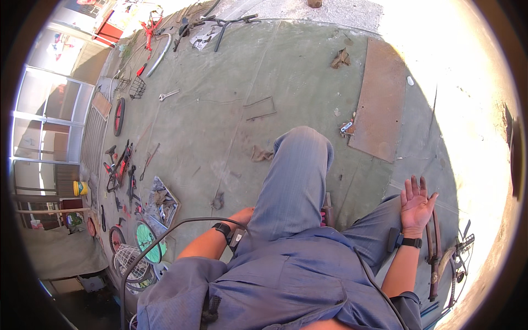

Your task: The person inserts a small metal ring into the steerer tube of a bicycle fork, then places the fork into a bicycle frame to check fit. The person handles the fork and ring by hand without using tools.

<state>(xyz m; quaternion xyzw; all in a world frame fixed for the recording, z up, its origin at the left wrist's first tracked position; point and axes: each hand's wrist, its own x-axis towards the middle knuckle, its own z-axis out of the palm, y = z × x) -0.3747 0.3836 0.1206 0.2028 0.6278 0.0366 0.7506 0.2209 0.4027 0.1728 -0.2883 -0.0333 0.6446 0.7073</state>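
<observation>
I look down at my own body in blue work clothes, one leg (297,181) stepping forward over a green concrete floor. My right hand (416,202) is held out to the side, palm up, fingers spread, holding nothing. It hovers above a rusty bicycle frame (434,258) lying on the ground. My left hand (243,214) is mostly hidden behind my thigh; only the wrist with a black watch (222,228) shows. Whether it holds anything cannot be seen. A black cable (165,236) loops by my left arm.
A rusty metal sheet (379,99) lies ahead right. A wrench (168,94) and rags (262,154) lie on the floor. Along the left wall are bicycle wheels (119,116), a red small bike (116,165), a wire basket (131,259) and loose tools. Handlebars (223,23) lie far ahead.
</observation>
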